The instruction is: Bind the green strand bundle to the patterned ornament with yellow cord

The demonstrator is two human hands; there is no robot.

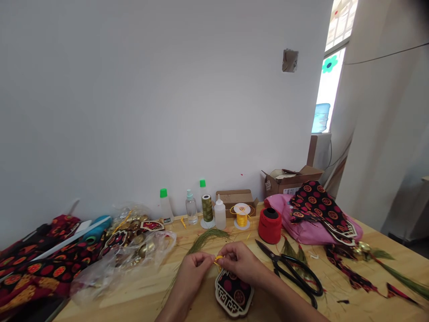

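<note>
Both hands meet over the near middle of the table, pinching a short yellow cord (218, 258). My left hand (198, 267) closes thumb and fingers on the cord's left side. From the right, my right hand (241, 264) grips it close by, fingers curled. Just below them lies a pendant (234, 293) with a pale cut-out frame over black fabric with red round patterns; its top edge is partly behind my right hand. Green tassel threads (206, 238) spread on the table behind my left hand. Black-handled scissors (290, 270) lie partly open to the right.
Behind stand a yellow cord spool (241, 219), a red thread cone (270, 227), a green thread spool (207, 209) and a squeeze bottle (220, 214). Patterned fabric (50, 268) and a plastic bag (134, 259) with brass bells lie left. A pink bag (284, 214) sits right.
</note>
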